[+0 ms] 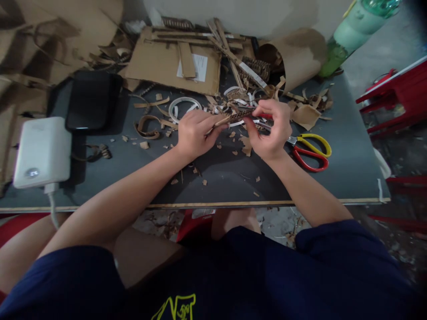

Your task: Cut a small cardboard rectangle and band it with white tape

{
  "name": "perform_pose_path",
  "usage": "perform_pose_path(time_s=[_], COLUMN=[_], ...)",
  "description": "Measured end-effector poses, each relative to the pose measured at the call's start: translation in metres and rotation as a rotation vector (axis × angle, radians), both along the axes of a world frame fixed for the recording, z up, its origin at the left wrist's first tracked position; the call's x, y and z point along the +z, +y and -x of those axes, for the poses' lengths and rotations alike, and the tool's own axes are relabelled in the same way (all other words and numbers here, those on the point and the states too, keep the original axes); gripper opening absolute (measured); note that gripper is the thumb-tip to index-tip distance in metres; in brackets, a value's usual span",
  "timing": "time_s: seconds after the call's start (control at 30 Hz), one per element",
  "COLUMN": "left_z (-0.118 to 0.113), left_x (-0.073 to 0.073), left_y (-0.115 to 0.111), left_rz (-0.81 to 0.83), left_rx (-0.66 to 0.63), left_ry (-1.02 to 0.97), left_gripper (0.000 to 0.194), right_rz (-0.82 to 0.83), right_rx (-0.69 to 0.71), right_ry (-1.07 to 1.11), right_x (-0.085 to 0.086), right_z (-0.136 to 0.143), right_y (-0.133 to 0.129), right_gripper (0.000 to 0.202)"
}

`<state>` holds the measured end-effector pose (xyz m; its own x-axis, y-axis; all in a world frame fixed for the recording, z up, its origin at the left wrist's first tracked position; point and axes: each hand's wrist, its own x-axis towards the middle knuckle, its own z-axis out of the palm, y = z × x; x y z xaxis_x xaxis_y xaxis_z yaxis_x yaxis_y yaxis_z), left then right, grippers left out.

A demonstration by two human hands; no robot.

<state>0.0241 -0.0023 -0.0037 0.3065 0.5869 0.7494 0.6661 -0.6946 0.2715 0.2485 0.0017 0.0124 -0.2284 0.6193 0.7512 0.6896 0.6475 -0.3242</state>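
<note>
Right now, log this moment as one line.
left hand: gripping brown corrugated cardboard strip; right hand: pinching strip's other end; beside right hand: red-and-yellow-handled scissors; surface: dark grey tabletop, brown cardboard scraps

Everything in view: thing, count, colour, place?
Table: 1, dark grey, centre
Held strip: 1, brown, centre
Scissors: 1, red and yellow handles, right
Ring: 1 complete, white, centre
Scraps: many, mostly brown, scattered
Cardboard sheet: 1, brown, back centre
Loose cardboard: several, brown, back left
Cardboard roll: 1, brown, back right
Bottle: 1, green, back right
Case: 1, black, left
Cabled box: 1, white, far left
Furniture: count unclear, red, right
Shirt: 1, navy, bottom
Left grip: 1, bare, strip's left end
Right grip: 1, bare, strip's right end
</note>
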Motion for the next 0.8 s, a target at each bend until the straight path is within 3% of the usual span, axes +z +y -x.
perform_pose_path(time_s=[0.23, 0.5, 0.8], left_z=[0.0019, 0.0015, 0.0027], left_x=[-0.0026, -0.0008, -0.0052], left_y=[-0.0009, -0.0013, 0.0024], left_rz=[-0.113, -0.106, -0.055], left_rx=[-0.019, 0.04, 0.001], left_ry=[0.024, 0.079, 0.093], left_gripper=[0.027, 0.028, 0.032], right_rz=[-0.137, -0.227, -0.097], right_rx=[0.032, 0.044, 0.057], right_ry=[0.033, 0.009, -0.074], right_x=[-0.0028, 0.0027, -0.0042], right_z=[0.0034, 0.005, 0.0008], right_y=[-0.0015, -0.0023, 0.0046], right_gripper=[0.028, 0.021, 0.024])
